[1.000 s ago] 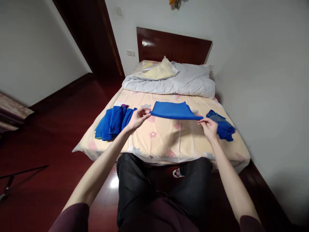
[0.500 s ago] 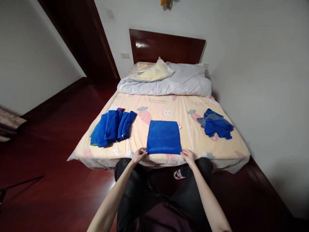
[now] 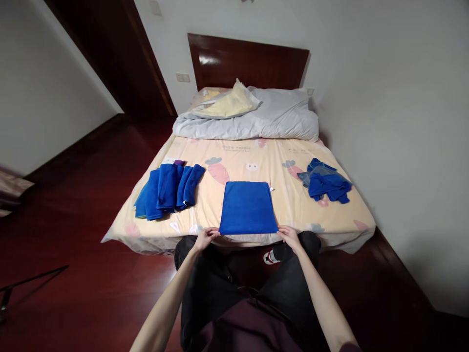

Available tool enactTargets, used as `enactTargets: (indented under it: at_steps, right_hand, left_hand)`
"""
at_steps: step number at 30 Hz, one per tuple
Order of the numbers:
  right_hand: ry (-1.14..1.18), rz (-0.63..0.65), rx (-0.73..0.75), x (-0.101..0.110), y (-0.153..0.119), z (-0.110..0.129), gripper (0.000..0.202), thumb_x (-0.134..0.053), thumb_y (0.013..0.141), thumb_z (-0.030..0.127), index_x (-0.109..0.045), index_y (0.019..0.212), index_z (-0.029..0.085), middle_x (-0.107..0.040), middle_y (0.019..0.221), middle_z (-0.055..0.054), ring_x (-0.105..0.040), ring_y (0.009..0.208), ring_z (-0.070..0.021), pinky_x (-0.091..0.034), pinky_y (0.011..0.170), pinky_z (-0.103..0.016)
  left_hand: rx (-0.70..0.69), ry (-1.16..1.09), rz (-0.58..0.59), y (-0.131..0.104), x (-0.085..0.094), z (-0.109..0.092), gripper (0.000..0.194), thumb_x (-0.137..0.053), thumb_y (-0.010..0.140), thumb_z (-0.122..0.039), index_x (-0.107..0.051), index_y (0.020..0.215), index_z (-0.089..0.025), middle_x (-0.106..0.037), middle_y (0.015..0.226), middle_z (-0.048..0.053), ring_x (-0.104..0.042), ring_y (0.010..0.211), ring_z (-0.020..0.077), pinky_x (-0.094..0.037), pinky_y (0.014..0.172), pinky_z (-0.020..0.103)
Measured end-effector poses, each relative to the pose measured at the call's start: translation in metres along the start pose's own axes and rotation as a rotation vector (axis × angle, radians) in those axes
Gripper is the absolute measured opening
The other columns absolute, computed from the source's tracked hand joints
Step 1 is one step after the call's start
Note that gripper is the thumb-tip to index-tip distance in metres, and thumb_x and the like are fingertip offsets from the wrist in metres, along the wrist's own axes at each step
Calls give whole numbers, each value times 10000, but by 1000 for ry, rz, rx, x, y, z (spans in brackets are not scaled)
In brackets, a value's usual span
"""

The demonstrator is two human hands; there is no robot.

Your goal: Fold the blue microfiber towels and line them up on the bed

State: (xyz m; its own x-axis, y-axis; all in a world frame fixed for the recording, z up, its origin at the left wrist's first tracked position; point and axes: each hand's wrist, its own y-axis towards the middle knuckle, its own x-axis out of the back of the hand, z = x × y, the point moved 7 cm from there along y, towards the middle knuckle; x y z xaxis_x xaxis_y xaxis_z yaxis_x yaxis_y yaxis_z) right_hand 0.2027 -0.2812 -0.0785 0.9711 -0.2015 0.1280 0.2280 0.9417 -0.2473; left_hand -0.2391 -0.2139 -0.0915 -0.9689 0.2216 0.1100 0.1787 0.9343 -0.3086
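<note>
A flat blue towel (image 3: 248, 208) lies spread near the front edge of the bed, a small white tag showing at its far right corner. My left hand (image 3: 207, 237) pinches its near left corner. At the near right corner, my right hand (image 3: 289, 236) grips the cloth between thumb and fingers. Between the two hands the near edge is pulled straight. To the left is a row of rolled or folded blue towels (image 3: 168, 188). A crumpled pile of blue and grey cloths (image 3: 327, 183) rests on the right side of the bed.
The bed sheet (image 3: 252, 157) has a carrot and rabbit print. A grey quilt (image 3: 282, 117) and a pale yellow pillow (image 3: 232, 103) lie by the dark wooden headboard (image 3: 252, 61). A wall stands close on the right. Dark red floor (image 3: 91, 195) extends on the left.
The towel's near edge has been drawn wider and slightly toward me, my hands moving a little apart. The camera view has shifted slightly. Both piles lie as before.
</note>
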Motion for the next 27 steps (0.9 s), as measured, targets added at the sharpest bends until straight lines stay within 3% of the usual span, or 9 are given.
enactTargets:
  at_steps: [5,8,13,15,18,21,27]
  right_hand:
    - [-48,-17,-33,-9,3,-3,614,-870,615,514,-752,1096,151,-797,1009,-119,-643,628,-163,-439,403,-214]
    - [-40,-40,-23,-13,6,1,615,-864,608,525,-751,1076,142,-796,941,-115,-625,590,-156,-433,393,-215]
    - [-57,-42,73,-2,-1,7,488,-840,667,536,-782,946,141,-769,1185,-161,-628,600,-131,-457,413,-223]
    - [-62,-22,75,4,-6,5,510,-842,682,537,-788,993,136,-783,1150,-162,-595,549,-111,-460,419,-230]
    - [-65,14,15,6,-11,-2,557,-861,675,512,-780,1081,140,-814,999,-129,-540,480,-92,-448,411,-228]
    - [-71,52,-70,2,-12,-8,503,-889,661,440,-779,1052,143,-818,957,-115,-571,505,-102,-450,410,-210]
    - [-59,80,-155,-8,-3,-2,460,-881,729,359,-764,1113,135,-785,1160,-169,-691,696,-157,-427,400,-178]
  left_hand:
    - [17,-16,-13,3,-8,-2,678,-898,504,-639,-741,956,-158,-799,858,94,-754,880,271,-561,901,395]
    - [13,-10,-62,4,-5,-5,693,-906,490,-642,-749,950,-148,-791,807,93,-757,846,277,-577,880,403]
    - [-12,-27,-73,-1,5,-3,677,-897,535,-640,-778,958,-126,-807,877,125,-757,888,294,-584,937,438]
    - [-6,-25,-59,-4,8,1,659,-907,536,-623,-787,953,-127,-810,890,125,-756,906,308,-582,948,446]
    - [27,-16,-34,-9,7,7,614,-921,524,-607,-791,911,-149,-810,869,93,-756,916,323,-583,930,435]
    - [57,-3,5,-9,4,10,650,-920,498,-628,-777,921,-155,-804,836,79,-758,887,304,-582,909,425]
    - [91,31,86,3,-4,-4,707,-919,476,-664,-748,934,-155,-787,808,77,-732,793,244,-563,804,365]
